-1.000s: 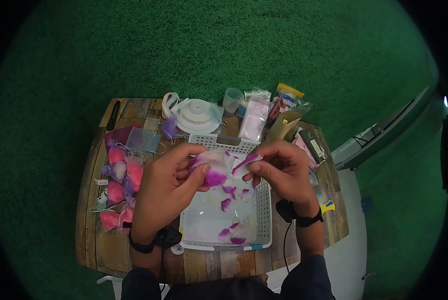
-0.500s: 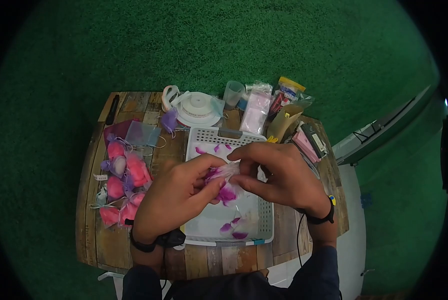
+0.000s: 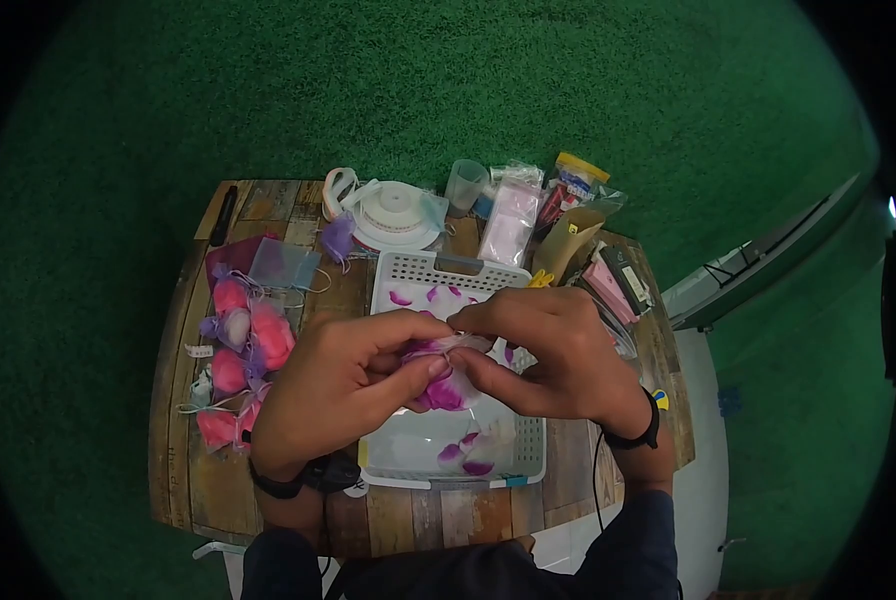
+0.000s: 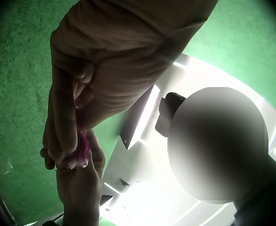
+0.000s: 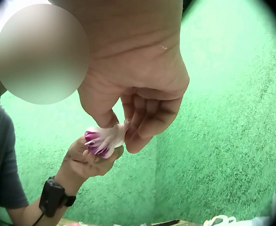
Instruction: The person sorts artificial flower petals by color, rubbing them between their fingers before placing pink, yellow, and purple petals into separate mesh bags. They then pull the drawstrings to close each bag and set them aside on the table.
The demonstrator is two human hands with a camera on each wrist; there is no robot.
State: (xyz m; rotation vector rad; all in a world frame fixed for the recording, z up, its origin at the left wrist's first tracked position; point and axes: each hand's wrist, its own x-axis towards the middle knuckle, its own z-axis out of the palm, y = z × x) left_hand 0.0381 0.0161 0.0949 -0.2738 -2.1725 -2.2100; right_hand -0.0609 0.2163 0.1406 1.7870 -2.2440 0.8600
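Observation:
Over a white plastic basket [image 3: 535,440], both hands meet at a bunch of white and purple petals [image 3: 444,394]. My left hand [image 3: 353,375] grips its purple part between thumb and fingers. At the pale, gathered end, my right hand [image 3: 558,355] pinches with thumb and fingertips. The right wrist view shows the bunch [image 5: 105,141] with its white ends drawn together and the purple tips fanned toward the left hand. Only a purple sliver of the bunch [image 4: 83,148] shows in the left wrist view. Loose purple petals [image 3: 478,467] lie in the basket.
Small mesh bags with pink contents [image 3: 230,375] cluster left of the basket. Behind stand a ribbon roll [image 3: 396,215], a clear cup [image 3: 465,185], and pink packets [image 3: 511,220]. A tan pouch [image 3: 568,240] is at the back right.
My right hand has brought its separate petal over to the bunch and now pinches the gathered pale end. The left hand keeps its hold while the bunch turns.

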